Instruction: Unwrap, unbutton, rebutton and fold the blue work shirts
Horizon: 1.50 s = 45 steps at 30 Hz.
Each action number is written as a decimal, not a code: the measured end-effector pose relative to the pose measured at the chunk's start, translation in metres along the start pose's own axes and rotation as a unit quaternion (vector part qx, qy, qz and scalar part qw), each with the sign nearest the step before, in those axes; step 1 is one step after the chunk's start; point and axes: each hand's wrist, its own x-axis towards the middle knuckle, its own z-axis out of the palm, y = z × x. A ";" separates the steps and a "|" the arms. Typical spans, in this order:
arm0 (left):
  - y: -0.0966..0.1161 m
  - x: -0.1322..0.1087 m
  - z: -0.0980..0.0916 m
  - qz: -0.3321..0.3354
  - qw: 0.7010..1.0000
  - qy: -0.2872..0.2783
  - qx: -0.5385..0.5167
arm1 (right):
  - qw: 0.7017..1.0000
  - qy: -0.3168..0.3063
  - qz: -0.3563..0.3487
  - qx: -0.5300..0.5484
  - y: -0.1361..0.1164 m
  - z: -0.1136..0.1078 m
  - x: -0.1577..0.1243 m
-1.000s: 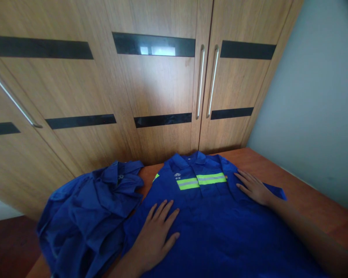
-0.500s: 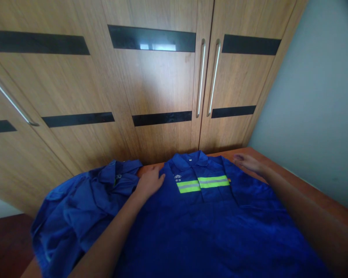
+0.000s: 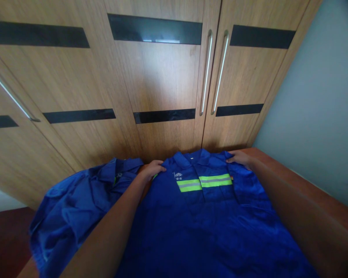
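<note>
A blue work jacket with a yellow-green reflective band across the chest lies front up, its collar toward the cabinet. At its left shoulder edge, my left hand is closed, thumb on top of the cloth and fingers partly hidden behind it. My right hand pinches the shoulder on the other side, near the sleeve. A white logo shows on the chest. The jacket's lower part runs out of view at the bottom.
Another blue garment lies rumpled to the left. Behind stands a wooden cabinet with metal handles and dark strips. A pale wall rises at the right. The reddish-brown surface shows along the right side.
Both hands have come onto the jacket's shoulders and taken hold there. My right hand moved left from beside the sleeve. The view has shifted slightly.
</note>
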 end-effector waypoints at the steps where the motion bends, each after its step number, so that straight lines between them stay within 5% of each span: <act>1: 0.003 0.000 0.001 0.015 1.000 0.011 -0.004 | 1.000 0.005 -0.004 0.005 -0.001 -0.001 0.001; 7: 0.036 -0.016 0.001 0.126 0.987 0.095 -0.006 | 0.994 0.083 -0.060 0.029 -0.019 -0.019 -0.013; 12: 0.044 -0.087 0.011 0.319 0.932 0.153 0.079 | 0.966 0.164 -0.190 -0.055 -0.021 -0.040 -0.089; 16: 0.017 -0.158 0.034 0.383 0.898 0.062 0.207 | 0.958 0.095 -0.215 -0.166 0.011 -0.039 -0.168; 20: -0.010 -0.197 0.057 0.365 0.876 -0.036 0.313 | 0.914 0.030 -0.252 -0.317 0.050 -0.025 -0.217; 25: -0.012 -0.205 0.063 0.354 0.853 -0.046 0.382 | 0.850 -0.012 -0.249 -0.465 0.059 -0.017 -0.238; 32: -0.015 -0.199 0.049 0.398 0.839 -0.007 0.372 | 0.818 -0.021 -0.246 -0.519 0.069 -0.029 -0.243; 38: -0.020 -0.193 0.033 0.415 0.842 0.039 0.343 | 0.843 0.014 -0.228 -0.486 0.082 -0.025 -0.246; 45: -0.020 -0.203 0.029 0.343 0.871 -0.042 0.349 | 0.898 0.024 -0.176 -0.402 0.075 -0.022 -0.252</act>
